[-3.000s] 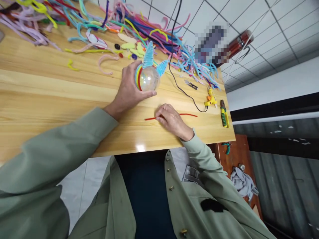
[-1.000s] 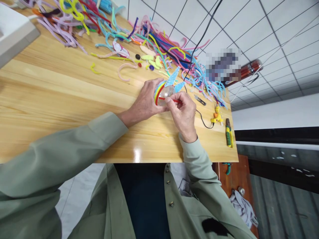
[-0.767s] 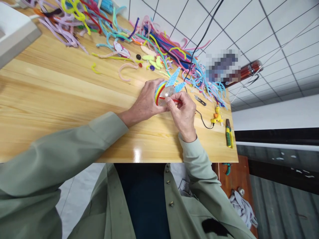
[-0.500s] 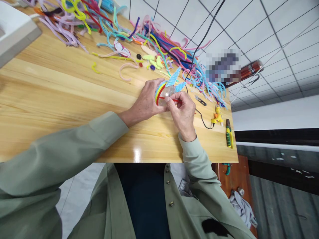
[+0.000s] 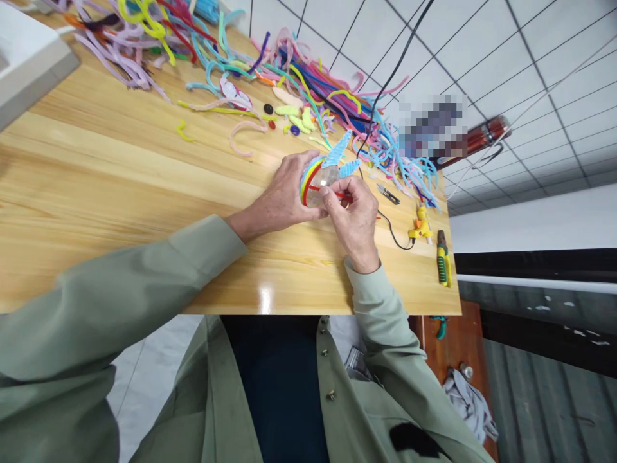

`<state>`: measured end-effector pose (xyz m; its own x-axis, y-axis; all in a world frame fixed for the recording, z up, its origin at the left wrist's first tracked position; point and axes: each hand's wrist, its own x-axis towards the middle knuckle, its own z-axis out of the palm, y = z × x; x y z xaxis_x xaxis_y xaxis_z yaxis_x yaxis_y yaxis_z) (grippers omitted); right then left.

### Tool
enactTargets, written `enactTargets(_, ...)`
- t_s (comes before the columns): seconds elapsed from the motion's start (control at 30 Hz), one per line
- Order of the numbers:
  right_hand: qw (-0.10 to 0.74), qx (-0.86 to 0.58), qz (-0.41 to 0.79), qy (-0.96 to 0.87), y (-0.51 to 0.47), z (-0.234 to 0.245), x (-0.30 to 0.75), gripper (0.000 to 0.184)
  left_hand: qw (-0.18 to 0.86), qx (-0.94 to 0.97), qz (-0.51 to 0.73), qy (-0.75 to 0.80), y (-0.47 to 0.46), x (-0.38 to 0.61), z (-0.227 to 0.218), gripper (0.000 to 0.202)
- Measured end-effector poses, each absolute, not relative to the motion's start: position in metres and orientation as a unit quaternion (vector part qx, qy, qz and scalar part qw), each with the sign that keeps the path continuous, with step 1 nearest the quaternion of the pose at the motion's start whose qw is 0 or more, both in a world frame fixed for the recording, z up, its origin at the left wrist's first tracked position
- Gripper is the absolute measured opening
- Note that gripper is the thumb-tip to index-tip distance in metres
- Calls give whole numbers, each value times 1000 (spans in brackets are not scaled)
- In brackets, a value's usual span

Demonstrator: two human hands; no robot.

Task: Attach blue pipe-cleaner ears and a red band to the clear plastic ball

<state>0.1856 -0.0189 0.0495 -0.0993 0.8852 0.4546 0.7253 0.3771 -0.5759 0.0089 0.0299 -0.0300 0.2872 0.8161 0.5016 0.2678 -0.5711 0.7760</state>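
My left hand [image 5: 288,196] is wrapped round a clear plastic ball [image 5: 329,176] above the wooden table. Bands of blue, yellow and red pipe cleaner curve over the ball's left side, and two light-blue ear-like pieces [image 5: 337,149] stick out at its far end. Between thumb and fingers, my right hand [image 5: 355,212] pinches a red pipe cleaner [image 5: 315,188] that lies across the ball's near side. Part of the ball is hidden behind my fingers.
A heap of coloured pipe cleaners [image 5: 332,90] runs along the tiled wall. On the right of the table [image 5: 144,186] lie small snips [image 5: 388,194], a yellow glue gun [image 5: 421,225] with a black cord, and green-and-yellow pliers [image 5: 442,260]. A white box-like object [image 5: 36,64] stands at upper left.
Hardly anything differs. My left hand and forearm have shifted very slightly; both hands keep their hold on the ball and the red pipe cleaner.
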Motion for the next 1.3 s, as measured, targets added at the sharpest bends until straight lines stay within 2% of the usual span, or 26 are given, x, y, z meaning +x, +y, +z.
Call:
enactTargets(0.27,375,-559,104,-732,-22,54,185,26,347,751,450,335,33,-2,-24,85)
enactTargets(0.6,377,-558,95,-733,-21,53,186,29,375,730,469,326,37,-4,-35,69)
enactTargets(1.3,385,-555,107,-730,-21,55,186,26,335,777,430,316,35,-13,-23,81)
